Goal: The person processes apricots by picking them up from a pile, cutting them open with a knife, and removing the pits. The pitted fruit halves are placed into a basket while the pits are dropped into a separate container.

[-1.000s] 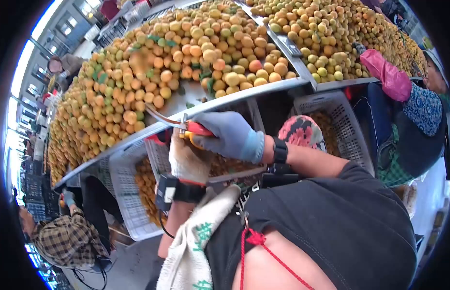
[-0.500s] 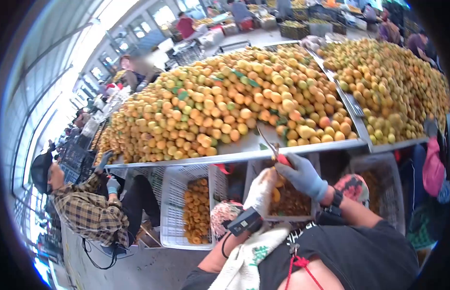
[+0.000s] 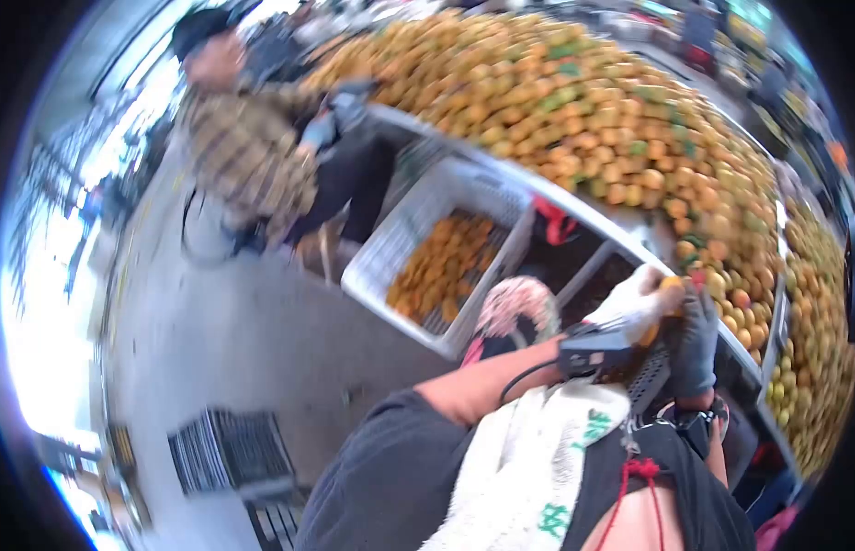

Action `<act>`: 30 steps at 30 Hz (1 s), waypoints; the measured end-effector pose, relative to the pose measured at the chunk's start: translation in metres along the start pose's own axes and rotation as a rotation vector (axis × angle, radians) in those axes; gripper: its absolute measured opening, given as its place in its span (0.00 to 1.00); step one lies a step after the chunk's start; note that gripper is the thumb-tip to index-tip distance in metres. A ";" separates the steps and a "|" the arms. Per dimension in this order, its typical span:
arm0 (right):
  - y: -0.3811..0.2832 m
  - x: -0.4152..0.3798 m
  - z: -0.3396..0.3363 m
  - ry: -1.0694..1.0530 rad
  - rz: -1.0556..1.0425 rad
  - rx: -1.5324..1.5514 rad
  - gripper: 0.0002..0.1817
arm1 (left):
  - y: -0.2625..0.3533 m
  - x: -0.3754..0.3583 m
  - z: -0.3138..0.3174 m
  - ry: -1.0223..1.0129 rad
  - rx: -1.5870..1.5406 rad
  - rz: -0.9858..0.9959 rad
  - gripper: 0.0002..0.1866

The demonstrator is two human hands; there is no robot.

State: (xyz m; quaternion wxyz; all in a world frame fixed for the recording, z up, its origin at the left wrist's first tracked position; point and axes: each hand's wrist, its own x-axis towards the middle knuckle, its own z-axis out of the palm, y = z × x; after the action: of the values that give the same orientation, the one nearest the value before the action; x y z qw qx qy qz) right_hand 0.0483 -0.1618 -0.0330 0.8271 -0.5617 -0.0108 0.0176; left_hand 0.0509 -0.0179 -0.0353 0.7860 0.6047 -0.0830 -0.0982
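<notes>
My left hand point(image 3: 627, 305), in a white glove, is closed with its fingertips pinched round an orange apricot point(image 3: 671, 294). Against it, my right hand point(image 3: 694, 340) in a grey-blue glove is closed round a red-handled tool point(image 3: 697, 276). The tool's long thin metal part showed earlier; motion blur now hides most of it. Both hands meet over the near edge of a metal-rimmed table point(image 3: 620, 230), above a crate. A great heap of apricots point(image 3: 574, 110) lies on that table.
A white plastic crate point(image 3: 358, 273) holding orange fruit pieces stands left of my knee. Beyond it sits a co-worker in a checked shirt point(image 3: 248, 151), with gloved hands at the table edge. Dark stacked crates point(image 3: 230, 450) stand on the grey floor point(image 3: 198, 349). A metal divider splits the table.
My view has swung left and down, so the table now slants and more floor shows. Both hands stay together, the left still pinching the fruit, the right still on the red-handled tool.
</notes>
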 end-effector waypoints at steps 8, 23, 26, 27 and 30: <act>0.004 0.011 0.052 -0.445 -0.200 -0.666 0.15 | 0.031 -0.059 -0.055 0.203 -0.221 0.003 0.18; -0.034 -0.029 0.060 -0.438 -0.366 -0.989 0.20 | 0.030 -0.058 -0.023 0.324 -0.172 -0.002 0.13; -0.038 -0.031 0.050 -0.340 -0.246 -0.989 0.22 | 0.022 -0.045 -0.008 0.317 -0.265 -0.025 0.14; -0.040 -0.031 0.046 -0.335 -0.243 -0.984 0.22 | 0.017 -0.041 -0.007 0.315 -0.260 -0.030 0.14; -0.030 -0.026 0.020 -0.337 -0.184 -0.754 0.23 | 0.006 -0.035 -0.005 0.239 -0.161 -0.109 0.18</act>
State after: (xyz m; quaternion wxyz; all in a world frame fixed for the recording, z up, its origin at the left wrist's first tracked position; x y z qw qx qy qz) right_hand 0.0224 -0.1554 0.0024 0.5484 -0.8110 -0.2017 0.0300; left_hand 0.0192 -0.0026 -0.0308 0.8297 0.5507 0.0521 -0.0746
